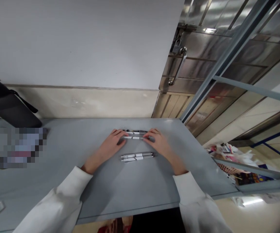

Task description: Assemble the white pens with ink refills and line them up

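A white-and-grey pen (132, 138) lies crosswise between my two hands, just above or on the grey tabletop. My left hand (114, 139) has its fingers closed at the pen's left end, and my right hand (157, 141) pinches the right end. Right behind it, at my fingertips, is another white pen (136, 133) with dark parts; whether more pens lie there is hard to make out. Closer to me, a pair of similar pens (137, 157) lies side by side on the table, touched by neither hand.
The grey table (120, 191) meets a wall at the back. At the left stand a black case (21, 110) and a blurred-out item (25, 147). A metal post (203, 87) rises at the right back corner, before a steel door (198, 48). Bagged items (234, 155) sit beyond the right edge.
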{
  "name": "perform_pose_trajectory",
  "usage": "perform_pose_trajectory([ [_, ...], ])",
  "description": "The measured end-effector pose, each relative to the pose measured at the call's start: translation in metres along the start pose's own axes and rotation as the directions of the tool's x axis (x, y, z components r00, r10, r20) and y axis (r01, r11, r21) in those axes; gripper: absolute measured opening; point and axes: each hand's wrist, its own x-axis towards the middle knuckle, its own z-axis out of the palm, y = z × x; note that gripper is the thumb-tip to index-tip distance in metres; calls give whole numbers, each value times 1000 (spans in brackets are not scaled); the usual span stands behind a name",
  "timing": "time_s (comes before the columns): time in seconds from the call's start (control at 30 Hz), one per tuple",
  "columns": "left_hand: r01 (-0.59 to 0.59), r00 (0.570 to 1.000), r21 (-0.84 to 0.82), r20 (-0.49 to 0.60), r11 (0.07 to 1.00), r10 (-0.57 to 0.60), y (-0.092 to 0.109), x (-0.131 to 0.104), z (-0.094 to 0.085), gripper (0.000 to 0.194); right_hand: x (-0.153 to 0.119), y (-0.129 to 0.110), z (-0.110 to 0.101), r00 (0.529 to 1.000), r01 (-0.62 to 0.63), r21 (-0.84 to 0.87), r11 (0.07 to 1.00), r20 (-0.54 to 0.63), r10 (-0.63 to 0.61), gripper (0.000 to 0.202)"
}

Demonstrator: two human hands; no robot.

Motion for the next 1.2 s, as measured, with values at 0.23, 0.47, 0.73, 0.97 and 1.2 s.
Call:
perform_pose_trajectory([
  [0.23,12,999,57,-33,998,-10,12,0,-3,17,1,-14,-1,1000,5,157,988,-19,-2,13],
  [0.47,-4,998,-29,-65,1000,2,19,0,-2,19,-1,-18,8,997,-69,270,960,62,54,20],
  [0.73,-30,998,-25,-61,999,29,24,0,-6,24,1,-22,15,1000,17,117,993,-2,-17,30],
  [0.97,136,989,-150,-41,979,-144,28,3,-5,34,5,-27,19,998,56,-16,998,-32,-56,33],
  [1.2,169,984,-246,-6,955,-176,24,-2,1,41,1,-26,13,997,80,127,989,-15,-79,20],
])
